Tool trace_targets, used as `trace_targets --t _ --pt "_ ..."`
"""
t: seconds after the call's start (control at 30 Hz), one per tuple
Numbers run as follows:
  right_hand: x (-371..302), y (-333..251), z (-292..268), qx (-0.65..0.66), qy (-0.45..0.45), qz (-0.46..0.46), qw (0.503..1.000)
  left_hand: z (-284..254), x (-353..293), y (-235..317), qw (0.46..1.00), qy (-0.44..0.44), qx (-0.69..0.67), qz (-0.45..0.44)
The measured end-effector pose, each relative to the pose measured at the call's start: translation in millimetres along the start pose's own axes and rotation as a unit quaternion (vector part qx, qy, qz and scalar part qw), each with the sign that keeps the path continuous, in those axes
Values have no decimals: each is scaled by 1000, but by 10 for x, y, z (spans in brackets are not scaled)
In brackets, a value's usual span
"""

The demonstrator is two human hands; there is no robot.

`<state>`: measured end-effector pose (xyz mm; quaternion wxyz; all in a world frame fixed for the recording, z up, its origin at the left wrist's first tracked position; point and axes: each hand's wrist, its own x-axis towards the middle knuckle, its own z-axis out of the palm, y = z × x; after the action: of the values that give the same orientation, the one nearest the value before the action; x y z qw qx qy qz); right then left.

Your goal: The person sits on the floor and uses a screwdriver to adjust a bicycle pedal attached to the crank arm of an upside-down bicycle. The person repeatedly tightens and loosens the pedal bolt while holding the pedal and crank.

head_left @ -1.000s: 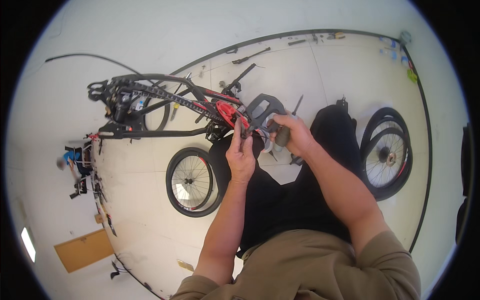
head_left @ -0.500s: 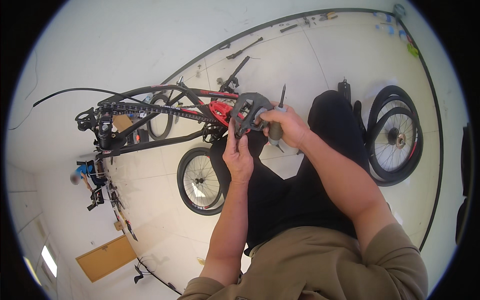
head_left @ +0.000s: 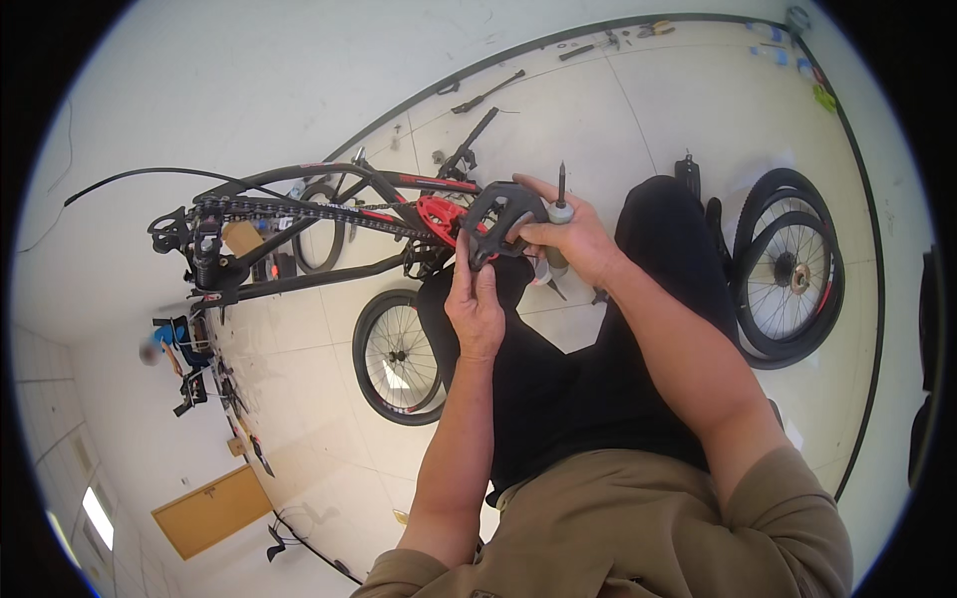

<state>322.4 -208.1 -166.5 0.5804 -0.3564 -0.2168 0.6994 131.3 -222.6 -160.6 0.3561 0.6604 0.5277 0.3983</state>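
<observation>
A black bicycle pedal (head_left: 501,217) is in front of me, beside the red chainring (head_left: 436,215) of a black and red bicycle frame (head_left: 319,286). My left hand (head_left: 476,317) is closed, with its fingertips pinched at the pedal's lower end. On the pedal's right side, my right hand (head_left: 590,242) has its thumb on the body and a finger reaching behind the upper edge. That same hand grips a screwdriver-like tool (head_left: 560,211) with a grey handle, its dark pointed shaft upward. Fingers and pedal hide the pedal's joint with the crank.
One wheel (head_left: 399,357) lies left of my legs, and more wheels (head_left: 788,269) are stacked at right. A seatpost-like black part (head_left: 488,92) and hand tools (head_left: 590,50) line the far wall. A person (head_left: 164,349) sits at far left, near a brown board (head_left: 212,511).
My right hand has risen slightly with the tool, and one finger now stretches behind the pedal's top. The pedal has tilted a little. My left hand stays nearly where it was.
</observation>
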Motion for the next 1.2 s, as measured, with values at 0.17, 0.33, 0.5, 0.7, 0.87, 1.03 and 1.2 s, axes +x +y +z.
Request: trace_targets --t 0.17,0.33,0.5,0.7,0.87,1.03,1.2 --pt "-35 -70 -12 -60 -16 -24 998 -14 4 198 1000 -17 9 18" --pt "-67 -113 14 -93 49 -41 994 12 -7 134 1000 -24 -16 1" --pt "-37 -123 -61 -94 72 -39 992 60 7 35 998 -4 -50 41" --pt "-30 -135 -6 -87 85 -108 987 87 28 -100 989 -6 -135 54" --pt "-13 -132 -50 -99 65 -93 989 51 44 -229 987 -22 -144 70" --pt "-18 -270 -102 -30 35 -41 998 86 19 -124 990 -1 -135 50" --pt "3 -435 -256 -78 -52 -5 996 74 19 -101 991 -3 -124 51"
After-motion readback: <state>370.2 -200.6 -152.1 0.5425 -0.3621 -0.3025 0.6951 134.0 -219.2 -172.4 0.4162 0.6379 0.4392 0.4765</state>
